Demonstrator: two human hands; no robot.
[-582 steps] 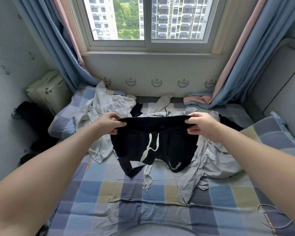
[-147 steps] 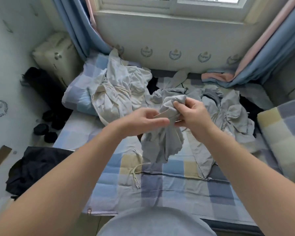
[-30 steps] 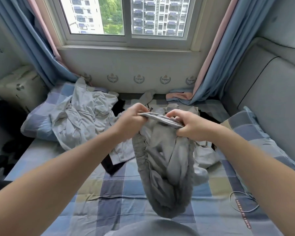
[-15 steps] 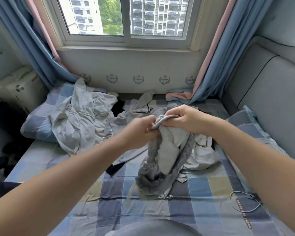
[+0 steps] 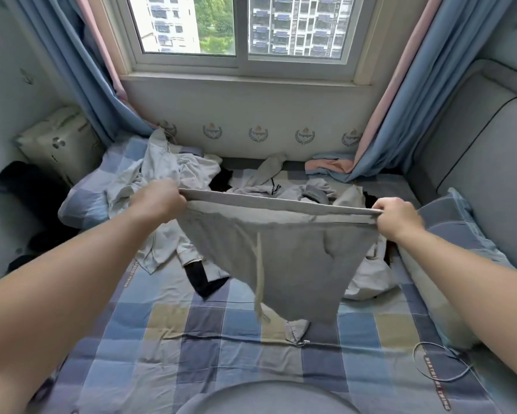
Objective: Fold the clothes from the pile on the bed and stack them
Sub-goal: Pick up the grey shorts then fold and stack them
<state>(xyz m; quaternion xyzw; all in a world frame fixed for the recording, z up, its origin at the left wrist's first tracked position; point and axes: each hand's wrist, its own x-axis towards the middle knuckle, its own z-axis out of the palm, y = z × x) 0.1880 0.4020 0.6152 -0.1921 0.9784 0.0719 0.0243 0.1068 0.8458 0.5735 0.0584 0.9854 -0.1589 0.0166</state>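
The grey shorts (image 5: 284, 258) hang in the air above the checked bed (image 5: 221, 354), their waistband stretched flat between the two hands (a pale drawstring hangs down the front). The left hand (image 5: 158, 201) pinches one end of the waistband with curled fingers, and the right hand (image 5: 399, 216) grips the other end. Behind the shorts lies the pile of clothes (image 5: 173, 186), near the window (image 5: 242, 28) and the blue curtains (image 5: 412, 109).
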